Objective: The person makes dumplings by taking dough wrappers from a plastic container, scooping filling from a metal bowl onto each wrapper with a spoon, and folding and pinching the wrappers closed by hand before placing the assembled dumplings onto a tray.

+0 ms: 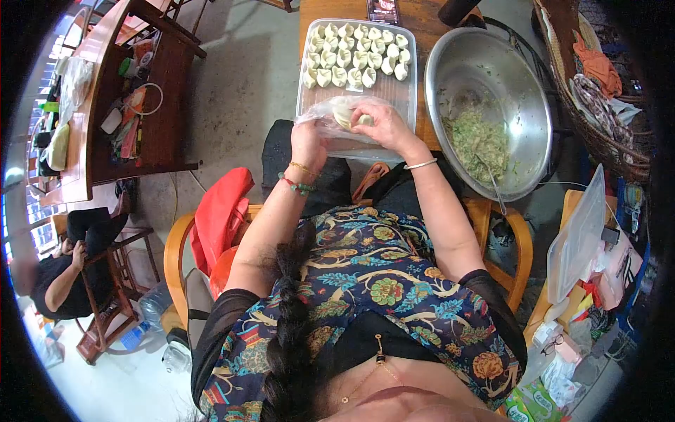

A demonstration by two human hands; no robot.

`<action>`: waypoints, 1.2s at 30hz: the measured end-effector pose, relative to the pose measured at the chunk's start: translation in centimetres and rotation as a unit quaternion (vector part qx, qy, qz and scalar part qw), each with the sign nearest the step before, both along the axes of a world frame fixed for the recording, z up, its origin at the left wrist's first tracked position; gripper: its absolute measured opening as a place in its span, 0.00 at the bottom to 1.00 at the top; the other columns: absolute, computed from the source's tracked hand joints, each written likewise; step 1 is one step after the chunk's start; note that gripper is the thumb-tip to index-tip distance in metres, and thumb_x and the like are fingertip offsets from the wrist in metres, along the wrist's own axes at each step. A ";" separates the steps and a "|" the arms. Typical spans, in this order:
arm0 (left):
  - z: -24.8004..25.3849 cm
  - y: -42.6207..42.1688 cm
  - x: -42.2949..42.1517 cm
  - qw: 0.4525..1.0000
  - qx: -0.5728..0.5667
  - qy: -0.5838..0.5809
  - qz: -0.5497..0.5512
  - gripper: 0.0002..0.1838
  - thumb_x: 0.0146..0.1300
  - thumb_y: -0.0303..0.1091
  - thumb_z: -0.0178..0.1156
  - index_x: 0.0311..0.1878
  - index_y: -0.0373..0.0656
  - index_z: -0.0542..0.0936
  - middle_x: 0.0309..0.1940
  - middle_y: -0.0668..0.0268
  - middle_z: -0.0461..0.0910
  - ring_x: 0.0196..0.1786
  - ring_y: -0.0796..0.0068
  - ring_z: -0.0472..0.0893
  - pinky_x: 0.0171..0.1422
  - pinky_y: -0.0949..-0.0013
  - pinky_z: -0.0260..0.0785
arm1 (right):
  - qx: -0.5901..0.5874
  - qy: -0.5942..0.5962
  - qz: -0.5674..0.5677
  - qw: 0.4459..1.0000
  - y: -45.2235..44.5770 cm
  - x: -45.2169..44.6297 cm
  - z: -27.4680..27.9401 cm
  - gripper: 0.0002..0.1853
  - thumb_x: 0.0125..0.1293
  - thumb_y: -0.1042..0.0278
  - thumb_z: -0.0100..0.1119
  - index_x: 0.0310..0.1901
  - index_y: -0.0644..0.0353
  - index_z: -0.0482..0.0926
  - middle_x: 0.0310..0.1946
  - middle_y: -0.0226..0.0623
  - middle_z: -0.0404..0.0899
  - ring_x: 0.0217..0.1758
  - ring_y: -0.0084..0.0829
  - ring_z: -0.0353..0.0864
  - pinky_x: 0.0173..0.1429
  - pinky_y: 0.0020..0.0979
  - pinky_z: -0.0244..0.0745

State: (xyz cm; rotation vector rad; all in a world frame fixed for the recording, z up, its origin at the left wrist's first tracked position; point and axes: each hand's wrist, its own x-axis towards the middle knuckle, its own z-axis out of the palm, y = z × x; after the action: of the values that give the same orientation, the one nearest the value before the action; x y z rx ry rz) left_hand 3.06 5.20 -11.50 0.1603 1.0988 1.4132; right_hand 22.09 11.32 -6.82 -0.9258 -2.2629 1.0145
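My left hand (308,144) is closed on a clear plastic bag (322,118) above the near part of a clear plastic tray (413,70). Pale dumpling wrappers (342,112) show at the bag's opening. My right hand (385,125) has its fingers curled at the bag's right side, pinching a pale dumpling wrapper (365,120); whether it is still among the others I cannot make out. Rows of folded dumplings (344,58) fill the far part of the tray. Right of the tray, a large metal basin (520,84) contains chopped green filling (474,137) with a spoon (494,184) in it.
A phone (383,10) lies beyond the tray on the wooden table (309,14). At the right stand a woven basket (598,119) with cloths and an upright clear lid (576,243). Another person (74,264) sits at the left, near a wooden desk (98,77).
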 end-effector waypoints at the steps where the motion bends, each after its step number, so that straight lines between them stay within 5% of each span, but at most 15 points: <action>1: 0.2 0.0 0.1 1.000 -0.009 -0.004 0.008 0.14 0.73 0.34 0.48 0.54 0.39 0.76 0.48 0.60 0.82 0.47 0.64 0.84 0.46 0.59 0.80 | 0.010 -0.003 0.002 1.000 0.0 0.0 0.0 0.08 0.56 0.70 0.70 0.35 0.60 0.80 0.53 0.41 0.83 0.58 0.41 0.80 0.64 0.38 0.71; 14: 0.6 -0.1 0.2 1.000 0.011 -0.007 0.019 0.14 0.73 0.34 0.47 0.55 0.38 0.75 0.47 0.60 0.81 0.45 0.63 0.83 0.45 0.57 0.81 | 0.088 -0.028 0.002 0.996 -0.3 -0.1 -0.7 0.13 0.54 0.68 0.70 0.38 0.59 0.77 0.51 0.42 0.81 0.58 0.47 0.77 0.64 0.41 0.71; 23: 2.2 -0.2 0.3 0.998 -0.011 0.025 -0.051 0.14 0.73 0.40 0.55 0.54 0.41 0.77 0.44 0.64 0.82 0.40 0.73 0.82 0.38 0.69 0.78 | 0.063 -0.009 0.010 0.998 0.7 0.4 -1.4 0.07 0.58 0.68 0.68 0.35 0.61 0.81 0.50 0.42 0.84 0.58 0.44 0.79 0.63 0.40 0.72; 29: 1.9 -0.4 0.3 0.992 0.006 0.060 -0.115 0.12 0.68 0.33 0.63 0.52 0.42 0.79 0.43 0.68 0.83 0.40 0.76 0.83 0.39 0.70 0.77 | 0.031 -0.046 -0.003 0.998 0.5 0.3 -0.8 0.09 0.59 0.67 0.68 0.36 0.61 0.80 0.46 0.41 0.84 0.56 0.43 0.79 0.61 0.41 0.72; 36: 3.1 -1.1 1.1 0.986 0.034 0.097 -0.132 0.08 0.67 0.29 0.63 0.47 0.39 0.81 0.35 0.70 0.83 0.29 0.84 0.76 0.29 0.78 0.65 | 0.076 -0.015 -0.042 0.996 -0.1 -0.9 -0.7 0.12 0.57 0.66 0.70 0.37 0.62 0.80 0.45 0.43 0.83 0.52 0.45 0.80 0.58 0.40 0.73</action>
State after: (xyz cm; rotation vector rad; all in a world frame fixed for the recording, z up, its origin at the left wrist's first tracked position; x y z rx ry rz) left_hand 4.16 4.12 -8.41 0.4841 1.1420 1.2152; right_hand 21.18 11.21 -7.53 -0.9678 -2.2695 0.7851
